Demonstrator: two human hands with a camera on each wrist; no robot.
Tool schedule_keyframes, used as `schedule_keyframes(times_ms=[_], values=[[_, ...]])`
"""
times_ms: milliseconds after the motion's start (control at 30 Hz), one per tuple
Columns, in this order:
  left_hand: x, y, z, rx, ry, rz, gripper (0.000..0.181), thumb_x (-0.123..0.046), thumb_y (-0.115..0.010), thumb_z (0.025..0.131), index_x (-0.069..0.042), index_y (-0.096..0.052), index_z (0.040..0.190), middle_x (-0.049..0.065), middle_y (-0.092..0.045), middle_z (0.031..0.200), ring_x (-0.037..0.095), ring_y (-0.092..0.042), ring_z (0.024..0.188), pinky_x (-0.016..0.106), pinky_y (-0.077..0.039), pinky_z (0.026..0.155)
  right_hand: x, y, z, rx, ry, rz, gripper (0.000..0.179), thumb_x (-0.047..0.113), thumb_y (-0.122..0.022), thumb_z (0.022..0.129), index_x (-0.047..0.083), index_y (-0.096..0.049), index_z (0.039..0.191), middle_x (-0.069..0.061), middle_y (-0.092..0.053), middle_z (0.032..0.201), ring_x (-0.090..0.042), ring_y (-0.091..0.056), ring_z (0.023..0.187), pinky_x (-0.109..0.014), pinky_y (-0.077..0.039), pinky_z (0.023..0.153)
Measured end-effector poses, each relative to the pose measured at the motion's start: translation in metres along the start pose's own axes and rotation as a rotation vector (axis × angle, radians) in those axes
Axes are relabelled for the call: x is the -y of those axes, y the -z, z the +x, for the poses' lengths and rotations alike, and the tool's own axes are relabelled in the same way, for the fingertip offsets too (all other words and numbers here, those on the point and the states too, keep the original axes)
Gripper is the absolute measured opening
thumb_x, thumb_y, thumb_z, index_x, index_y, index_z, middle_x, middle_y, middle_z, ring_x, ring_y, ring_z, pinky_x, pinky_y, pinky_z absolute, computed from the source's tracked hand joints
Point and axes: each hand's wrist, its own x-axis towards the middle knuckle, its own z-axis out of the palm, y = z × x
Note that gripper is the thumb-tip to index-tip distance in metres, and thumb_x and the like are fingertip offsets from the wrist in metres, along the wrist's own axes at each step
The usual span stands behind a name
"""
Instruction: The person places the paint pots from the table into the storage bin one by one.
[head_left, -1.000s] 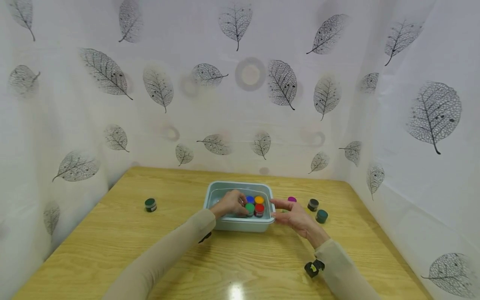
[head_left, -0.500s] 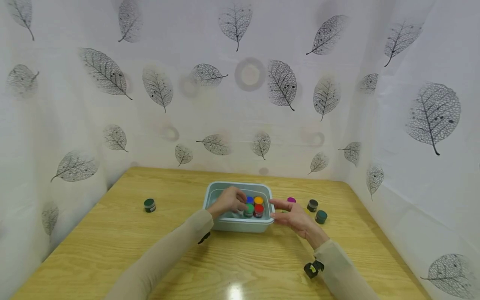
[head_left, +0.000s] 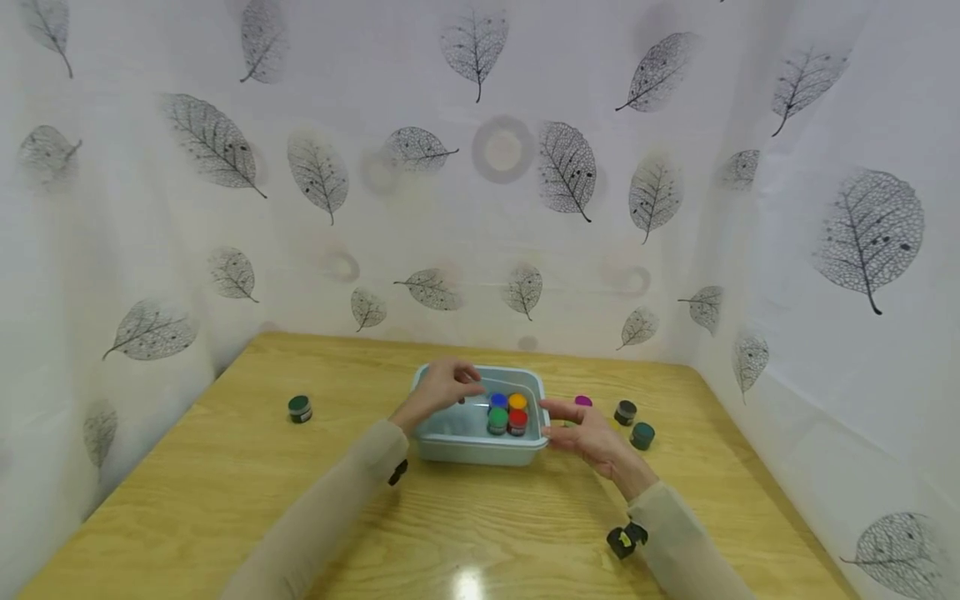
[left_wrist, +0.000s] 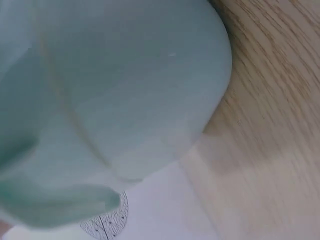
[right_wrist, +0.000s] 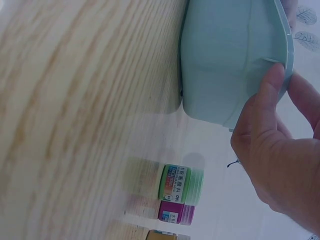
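Right wrist view, blue tub [right_wrist: 220, 60], rim [right_wrist: 289, 42] touching right fingers [right_wrist: 269, 87]

In the head view, we find the round purple-lidded plastic jar [head_left: 583, 401] partly hidden by the right hand [head_left: 596, 437].

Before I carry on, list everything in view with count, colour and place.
Table: 1, wood-coloured, beneath the tub
Tub: 1, pale blue-green, mid-table
Inside the tub: 4, blue jar, orange jar, green jar, red jar, right part
Lone jar: 1, dark green lid, table's left
Right of tub: at least 5, light green jar, purple jar, yellowish jar (partly visible), black-lidded jar, teal jar
Curtain: at least 1, white, dark leaf print, behind and beside table
Wrist devices: 2, black, at the cuffs
Sleeves: 2, beige, both arms
Left hand: 1, bare, above tub's left part
Right hand: 1, bare, gripping tub's right rim
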Motion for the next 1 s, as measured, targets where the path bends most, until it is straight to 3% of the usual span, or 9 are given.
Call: schedule_keyframes(times_ms=[267,400,467,633,800,1000], values=[[0.003,0.021,-0.007,-0.074,0.048,-0.100,0.016,-0.022,-0.070,0.091,-0.009,-0.070,0.101,0.009,-0.070,0.083,0.018,-0.057,0.060,0.032,-0.052,0.057,0.000,0.000,0.000,-0.004,0.001,0.005,0.061,0.004,-0.069,0.090,-0.002,-0.044,0.145,-0.028,-0.039,0.147,-0.028,-0.062,0.113,-0.036,-0.057,0.093],[0.008,0.034,-0.008,-0.116,0.066,-0.137,0.017,-0.022,-0.067,0.094,-0.008,-0.070,0.103,0.007,-0.068,0.082,0.019,-0.057,0.063,0.041,-0.056,0.064,0.000,0.000,-0.001,-0.008,-0.002,0.010,0.060,0.003,-0.068,0.090,-0.002,-0.044,0.144,-0.027,-0.038,0.148,-0.031,-0.061,0.117,-0.040,-0.055,0.097],[0.013,0.042,-0.010,-0.119,0.070,-0.153,0.018,-0.023,-0.066,0.095,-0.009,-0.070,0.104,0.006,-0.068,0.083,0.019,-0.058,0.066,0.038,-0.055,0.063,0.001,0.000,-0.001,-0.007,-0.004,0.009,0.060,0.003,-0.068,0.090,-0.001,-0.044,0.145,-0.027,-0.037,0.148,-0.032,-0.060,0.117,-0.041,-0.054,0.098],[0.021,0.057,-0.016,-0.099,0.074,-0.195,0.022,-0.025,-0.064,0.096,-0.005,-0.068,0.106,0.007,-0.068,0.085,0.015,-0.058,0.068,0.022,-0.044,0.052,0.002,0.000,-0.001,-0.009,-0.009,-0.001,0.060,0.005,-0.069,0.090,-0.001,-0.044,0.145,-0.027,-0.037,0.149,-0.030,-0.060,0.117,-0.037,-0.056,0.095],[0.030,0.067,-0.023,-0.057,0.072,-0.194,0.029,-0.025,-0.063,0.097,0.001,-0.066,0.110,0.010,-0.067,0.088,0.016,-0.058,0.069,0.021,-0.044,0.052,0.001,0.000,-0.001,-0.006,-0.001,-0.002,0.061,0.006,-0.070,0.090,-0.001,-0.044,0.145,-0.028,-0.036,0.149,-0.032,-0.059,0.118,-0.038,-0.057,0.094],[0.039,0.083,-0.032,0.007,0.089,-0.168,0.033,-0.029,-0.063,0.097,-0.001,-0.065,0.114,0.008,-0.067,0.091,0.017,-0.060,0.075,0.023,-0.047,0.056,0.001,0.000,-0.001,-0.016,-0.008,0.005,0.059,0.004,-0.069,0.090,0.000,-0.046,0.144,-0.027,-0.037,0.150,-0.032,-0.059,0.118,-0.036,-0.057,0.093]])
